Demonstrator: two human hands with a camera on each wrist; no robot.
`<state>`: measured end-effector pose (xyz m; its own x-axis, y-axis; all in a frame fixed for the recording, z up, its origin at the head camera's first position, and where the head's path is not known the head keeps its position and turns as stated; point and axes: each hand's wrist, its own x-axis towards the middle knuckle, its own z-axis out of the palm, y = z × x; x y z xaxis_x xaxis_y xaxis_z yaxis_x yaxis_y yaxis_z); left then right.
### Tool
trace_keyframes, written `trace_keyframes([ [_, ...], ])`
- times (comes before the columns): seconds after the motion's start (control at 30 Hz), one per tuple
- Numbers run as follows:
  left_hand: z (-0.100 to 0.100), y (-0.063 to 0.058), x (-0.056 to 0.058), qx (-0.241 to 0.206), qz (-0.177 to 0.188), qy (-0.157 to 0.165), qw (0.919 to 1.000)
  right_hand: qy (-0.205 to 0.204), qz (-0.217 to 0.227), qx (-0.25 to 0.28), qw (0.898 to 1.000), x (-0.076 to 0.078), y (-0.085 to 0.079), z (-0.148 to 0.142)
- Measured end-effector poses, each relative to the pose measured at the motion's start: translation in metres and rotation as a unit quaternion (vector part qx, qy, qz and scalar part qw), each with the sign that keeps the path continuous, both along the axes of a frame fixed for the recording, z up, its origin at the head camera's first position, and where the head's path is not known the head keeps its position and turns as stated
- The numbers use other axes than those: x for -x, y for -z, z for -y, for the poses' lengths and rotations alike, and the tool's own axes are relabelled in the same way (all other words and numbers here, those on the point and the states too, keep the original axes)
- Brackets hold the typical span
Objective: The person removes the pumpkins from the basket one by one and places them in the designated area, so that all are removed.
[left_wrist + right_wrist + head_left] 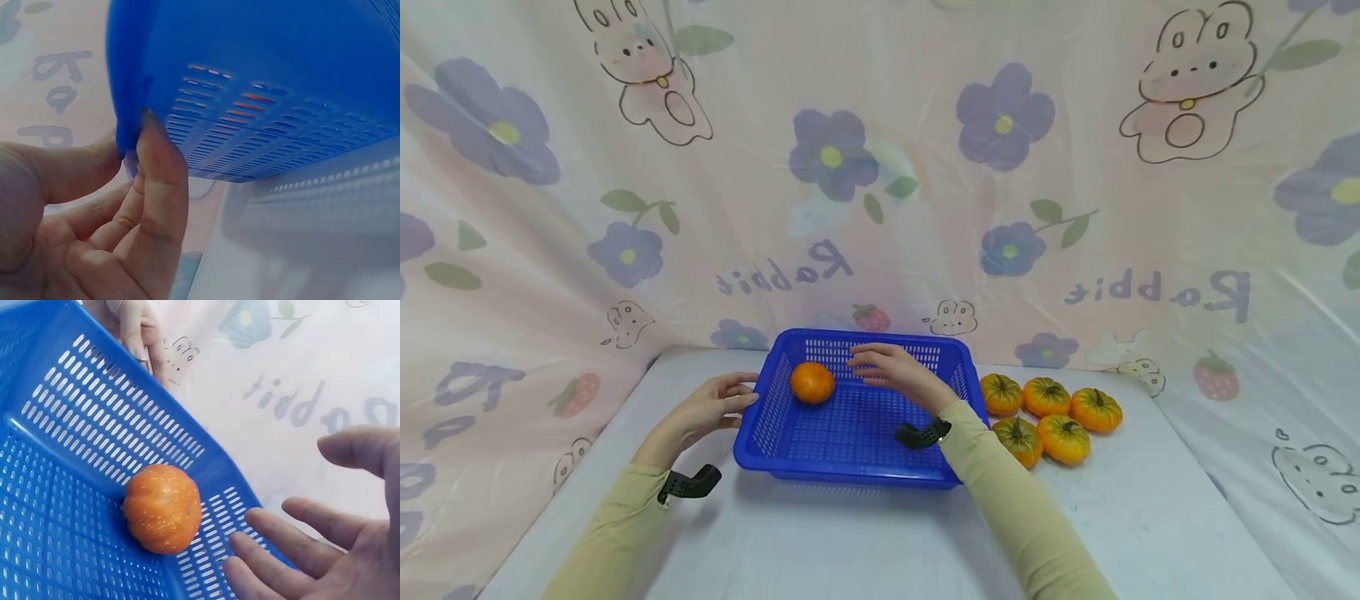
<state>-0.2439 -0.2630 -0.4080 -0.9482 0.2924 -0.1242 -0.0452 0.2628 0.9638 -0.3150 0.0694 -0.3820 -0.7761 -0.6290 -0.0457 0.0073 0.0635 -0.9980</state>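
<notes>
A blue slotted plastic basket stands on the white table. One orange pumpkin lies inside it, at the far left corner. My left hand pinches the basket's left rim; in the left wrist view, the thumb and fingers close on that rim from both sides. Above the basket's inside hovers my right hand, its fingers spread and holding nothing. The right wrist view has the pumpkin just beyond the fingertips of the right hand, apart from them.
Several yellow-orange and green pumpkins sit grouped on the table right of the basket, the nearest ones close to its right wall. A curtain printed with rabbits and flowers hangs behind the table and along its sides.
</notes>
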Motion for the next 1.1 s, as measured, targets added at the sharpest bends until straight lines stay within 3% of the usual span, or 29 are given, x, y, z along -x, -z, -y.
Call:
trace_keyframes([
  [0.23, 0.000, 0.000, -0.001, -0.007, 0.000, 0.000, 1.0000, 0.007, -0.015, -0.044, 0.999, 0.004, 0.005, 0.018],
  [0.47, -0.001, -0.001, -0.002, 0.005, 0.003, -0.008, 1.0000, -0.002, 0.018, -0.038, 0.999, 0.005, 0.009, 0.030],
  [0.8, 0.000, 0.000, 0.000, -0.003, 0.004, 0.003, 1.0000, 0.010, 0.015, -0.058, 0.998, 0.011, 0.014, 0.039],
  [0.97, 0.002, 0.002, 0.003, -0.002, 0.006, 0.002, 1.0000, 0.023, 0.001, -0.074, 0.997, 0.016, 0.016, 0.045],
  [1.1, 0.001, 0.002, 0.001, -0.003, 0.008, -0.001, 1.0000, 0.036, -0.049, -0.119, 0.991, 0.017, 0.020, 0.050],
])
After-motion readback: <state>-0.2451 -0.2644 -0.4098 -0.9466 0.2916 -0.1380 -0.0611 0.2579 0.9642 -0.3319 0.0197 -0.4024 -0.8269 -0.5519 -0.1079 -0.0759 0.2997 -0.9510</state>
